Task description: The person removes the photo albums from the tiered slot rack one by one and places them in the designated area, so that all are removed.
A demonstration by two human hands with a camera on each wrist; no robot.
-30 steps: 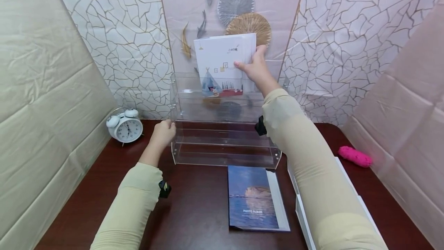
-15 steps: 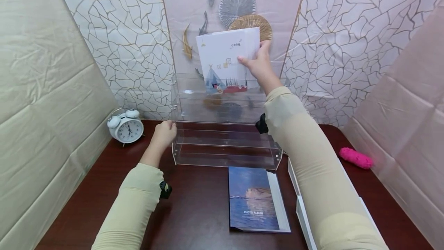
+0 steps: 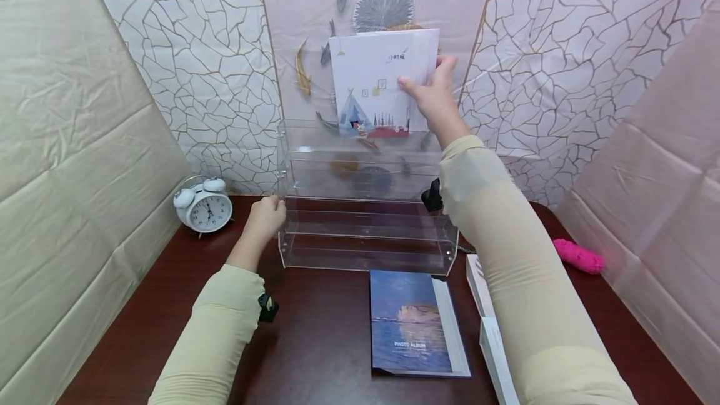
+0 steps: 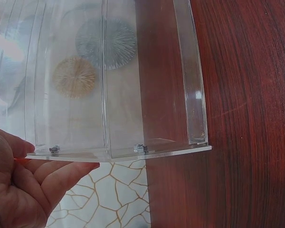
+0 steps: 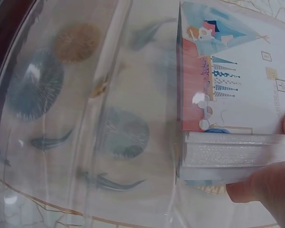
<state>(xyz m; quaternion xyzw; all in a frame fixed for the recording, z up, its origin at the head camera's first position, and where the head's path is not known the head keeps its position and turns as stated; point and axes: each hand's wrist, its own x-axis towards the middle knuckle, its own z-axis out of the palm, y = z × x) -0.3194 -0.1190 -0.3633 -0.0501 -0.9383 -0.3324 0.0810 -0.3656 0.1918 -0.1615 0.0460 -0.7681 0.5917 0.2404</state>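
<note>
A white photo album [image 3: 371,89] with a blue tent drawing is held by its right edge in my right hand [image 3: 441,99], thumb on the front cover. In the right wrist view the album [image 5: 237,90] shows its thick page edges. It is above the top tier of a clear acrylic rack [image 3: 365,249], its lower edge near the top panel. My left hand [image 3: 264,217] grips the rack's left side; in the left wrist view, the thumb and fingers of the left hand [image 4: 33,185] pinch the side panel.
A blue photo album [image 3: 410,324] lies on the dark table in front of the rack. White boxes or books [image 3: 495,342] are partly hidden under the right forearm. A white alarm clock [image 3: 207,205] stands at left, a pink fuzzy item [image 3: 579,256] at right.
My right hand has lifted the white album up and slightly to the right, from partly behind the rack's top panel to mostly above it. The left hand has stayed on the rack.
</note>
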